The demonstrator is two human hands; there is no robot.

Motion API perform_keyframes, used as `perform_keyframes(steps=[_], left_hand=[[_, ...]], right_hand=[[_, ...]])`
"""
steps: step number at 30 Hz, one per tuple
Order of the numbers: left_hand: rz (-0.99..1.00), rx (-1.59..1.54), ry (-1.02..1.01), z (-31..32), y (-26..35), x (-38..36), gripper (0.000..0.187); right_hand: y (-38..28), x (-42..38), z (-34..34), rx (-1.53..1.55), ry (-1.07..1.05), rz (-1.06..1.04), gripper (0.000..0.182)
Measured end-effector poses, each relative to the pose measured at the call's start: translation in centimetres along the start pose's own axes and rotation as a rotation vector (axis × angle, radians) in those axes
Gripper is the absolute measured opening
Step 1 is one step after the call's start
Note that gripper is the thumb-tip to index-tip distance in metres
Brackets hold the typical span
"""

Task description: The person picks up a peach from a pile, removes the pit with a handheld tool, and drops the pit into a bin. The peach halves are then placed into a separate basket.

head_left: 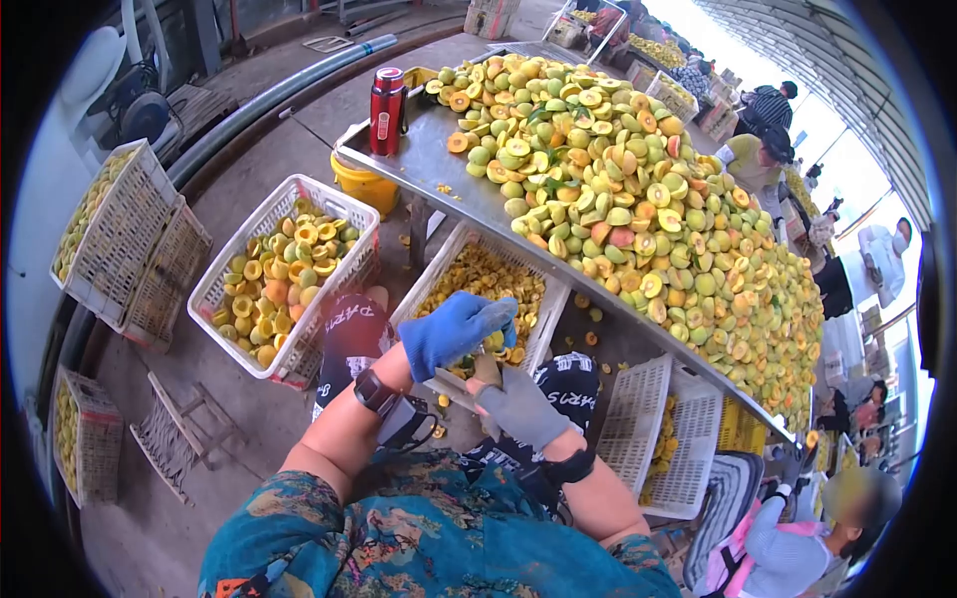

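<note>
My left hand [454, 331], in a blue glove, reaches in from the left with its fingers curled over a small yellow-green fruit piece [493, 342]. Just below it, my right hand [523, 407] wears a grey glove, its fingers closed round something brownish that I cannot make out. Both hands are close together above a white crate [546, 337] of yellow fruit pieces. Beyond them, a large heap of halved green, yellow and orange fruit [638, 209] lies on a metal table [439, 164].
A red flask [387, 112] stands on the table's near left corner, above a yellow bucket [364, 187]. White crates [214, 264] of fruit stand left; a small stool [189, 424] is nearby. Nested crates [688, 448] sit right. A co-worker [788, 543] is at lower right, others beyond.
</note>
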State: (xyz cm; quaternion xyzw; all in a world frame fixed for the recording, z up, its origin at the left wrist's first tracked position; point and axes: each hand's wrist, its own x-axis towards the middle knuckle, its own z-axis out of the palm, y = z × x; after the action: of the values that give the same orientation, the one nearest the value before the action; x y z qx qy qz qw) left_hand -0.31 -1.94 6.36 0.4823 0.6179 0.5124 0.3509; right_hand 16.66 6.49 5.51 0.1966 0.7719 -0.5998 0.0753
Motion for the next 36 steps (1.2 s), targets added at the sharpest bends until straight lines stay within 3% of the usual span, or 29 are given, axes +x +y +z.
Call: perform_keyframes(steps=[2, 3, 4, 5, 6, 8, 9, 10, 12, 13, 14, 16, 17, 18, 19, 21, 25, 27, 30, 34, 36], left_hand=[[0.068, -0.299, -0.03, 0.0, 0.5, 0.3, 0.056], [0.06, -0.301, -0.031, 0.5, 0.1, 0.4, 0.056], [0.071, -0.511, 0.016, 1.1, -0.6, 0.7, 0.055], [0.086, -0.719, 0.064, 1.7, -1.1, 1.1, 0.055], [0.087, -0.718, 0.063, 2.3, -1.6, 1.7, 0.055], [-0.023, -1.137, 0.133, 3.3, -3.0, 2.8, 0.055], [-0.041, -1.18, 0.04, 2.9, -3.8, 3.2, 0.05], [-0.042, -1.181, 0.041, 3.0, -4.6, 3.5, 0.05], [-0.209, -1.18, 0.274, 3.3, -5.8, 3.9, 0.044], [-0.22, -1.29, 0.17, 2.6, -7.3, 4.1, 0.036], [-0.225, -1.288, 0.173, 2.4, -8.9, 4.2, 0.036], [-0.142, -0.389, 0.482, 1.6, -8.6, 4.1, 0.034], [-0.344, -0.164, 0.359, 0.0, -4.6, 3.4, 0.035], [-0.347, -0.16, 0.355, -0.1, -5.9, 3.8, 0.035], [-0.284, -0.414, 0.372, 0.0, -7.6, 4.3, 0.034], [-0.214, -0.954, 0.361, 0.1, -9.8, 4.6, 0.031], [-0.256, -1.004, 0.29, 0.4, -8.3, 3.9, 0.033], [-0.132, -0.088, 0.355, 1.0, -8.9, 3.7, 0.038], [-0.237, 0.025, 0.276, 0.7, -4.4, 2.9, 0.042], [-0.353, -0.096, 0.245, 0.2, -1.9, 2.6, 0.034], [-0.377, -0.55, 0.275, 0.5, -3.0, 2.8, 0.023]], right_hand=[[0.0, 0.0, -0.6, 0.143, -0.028, 0.069, 0.032], [-0.2, -0.2, -0.8, 0.468, -0.161, 0.106, 0.03], [-0.4, -0.4, -0.9, 0.792, -0.292, 0.137, 0.027], [-0.9, -0.5, -0.7, 0.833, -0.26, 0.118, 0.022], [-0.9, -0.1, -0.8, 0.833, -0.26, 0.118, 0.022], [0.0, 1.1, -1.2, 0.549, -0.114, -0.042, 0.02], [0.8, 2.2, -1.4, 0.33, -0.082, -0.17, 0.027], [1.5, 2.7, -1.6, 0.331, -0.082, -0.168, 0.027], [2.4, 3.3, -1.8, -0.046, 0.144, -0.259, 0.036], [2.9, 3.7, -2.1, -0.042, 0.144, -0.258, 0.036], [3.5, 4.1, -2.3, -0.156, 0.256, -0.283, 0.038], [4.7, 4.9, -2.9, -0.266, 0.366, -0.305, 0.041], [5.2, 5.5, -3.4, -0.278, 0.496, -0.196, 0.041], [5.8, 6.1, -3.9, -0.288, 0.626, -0.083, 0.042], [6.0, 6.5, -4.1, -0.414, 0.731, -0.206, 0.038], [5.0, 6.5, -4.5, -0.378, 0.719, -0.259, 0.036], [3.6, 6.4, -4.4, -0.373, 0.729, -0.346, 0.031], [4.0, 6.7, -4.1, -0.377, 0.725, -0.341, 0.031], [4.0, 6.7, -3.6, -0.412, 0.734, -0.335, 0.031], [4.6, 7.1, -3.2, -0.388, 0.728, -0.335, 0.029], [4.6, 7.4, -3.2, -0.427, 0.712, -0.258, 0.029]])
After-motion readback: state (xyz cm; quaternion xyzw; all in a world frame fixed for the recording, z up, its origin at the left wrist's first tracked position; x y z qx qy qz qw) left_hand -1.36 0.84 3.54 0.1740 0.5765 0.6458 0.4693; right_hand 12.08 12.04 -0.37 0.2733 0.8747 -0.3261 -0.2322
